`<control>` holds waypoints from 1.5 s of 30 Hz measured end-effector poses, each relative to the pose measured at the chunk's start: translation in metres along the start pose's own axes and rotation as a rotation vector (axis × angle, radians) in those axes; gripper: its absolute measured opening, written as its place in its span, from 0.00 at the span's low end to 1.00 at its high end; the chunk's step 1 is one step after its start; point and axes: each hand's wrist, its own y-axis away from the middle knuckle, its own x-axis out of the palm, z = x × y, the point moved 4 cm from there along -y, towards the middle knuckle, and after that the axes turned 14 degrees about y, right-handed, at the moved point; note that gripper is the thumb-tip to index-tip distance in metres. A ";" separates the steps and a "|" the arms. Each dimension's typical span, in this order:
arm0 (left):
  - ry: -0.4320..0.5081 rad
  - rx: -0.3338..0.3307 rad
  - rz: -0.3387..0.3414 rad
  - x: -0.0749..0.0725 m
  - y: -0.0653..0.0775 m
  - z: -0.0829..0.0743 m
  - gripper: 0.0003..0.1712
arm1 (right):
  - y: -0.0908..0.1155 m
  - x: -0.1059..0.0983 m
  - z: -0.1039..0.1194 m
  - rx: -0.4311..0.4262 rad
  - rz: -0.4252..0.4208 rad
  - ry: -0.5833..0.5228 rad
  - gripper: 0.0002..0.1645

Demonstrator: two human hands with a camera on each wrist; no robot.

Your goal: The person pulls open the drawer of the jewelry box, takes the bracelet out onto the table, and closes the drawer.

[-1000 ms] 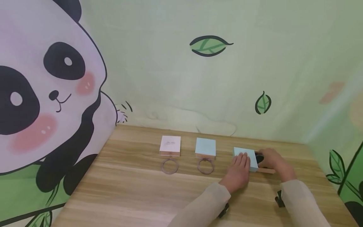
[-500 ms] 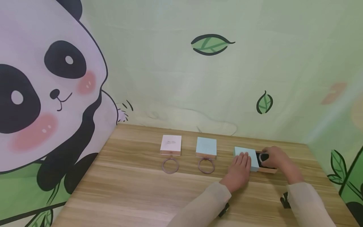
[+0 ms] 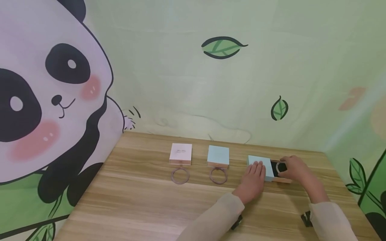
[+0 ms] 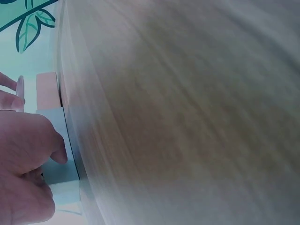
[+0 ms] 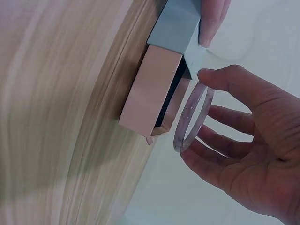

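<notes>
My left hand [image 3: 252, 183] grips the light blue sleeve [image 3: 268, 170] of a slide-out box, its fingers across the top and thumb against the side. The box's pink drawer [image 5: 152, 89] sticks out to the right, showing a dark lining. Over this drawer my right hand [image 3: 296, 169] pinches a translucent, pale purple bangle [image 5: 179, 138] between thumb and fingers. In the right wrist view the bangle is tilted on edge, just outside the drawer's opening. The left wrist view shows the left thumb on the sleeve's side and the pink drawer end [image 4: 48, 91] beyond.
Left of the hands stand a light blue box [image 3: 218, 154] and a white box [image 3: 180, 153] with small print. A bangle [image 3: 218, 183] lies before the blue one, another bangle [image 3: 180, 183] before the white one. A panda-printed backdrop [image 3: 169, 83] rises behind the wooden table [image 3: 144, 207].
My right hand has drawn back slightly to the right and lifted the bangle, uncovering more of the drawer's dark lining. The left hand stays on the sleeve.
</notes>
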 end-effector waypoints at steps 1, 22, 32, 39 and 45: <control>-0.001 0.000 -0.004 0.000 0.000 0.000 0.31 | 0.001 0.000 0.002 0.002 -0.004 -0.011 0.37; 0.005 0.024 -0.064 0.002 0.004 0.004 0.30 | 0.043 0.024 0.049 0.017 -0.058 -0.102 0.34; 0.008 0.031 -0.106 0.000 0.006 0.004 0.29 | 0.053 0.047 0.062 -0.041 -0.094 -0.120 0.34; 0.027 0.035 -0.099 -0.001 0.002 0.003 0.32 | 0.057 0.054 0.065 -0.057 -0.128 -0.139 0.32; 0.021 0.037 -0.095 0.000 0.001 0.002 0.31 | 0.058 0.056 0.067 -0.074 -0.155 -0.136 0.32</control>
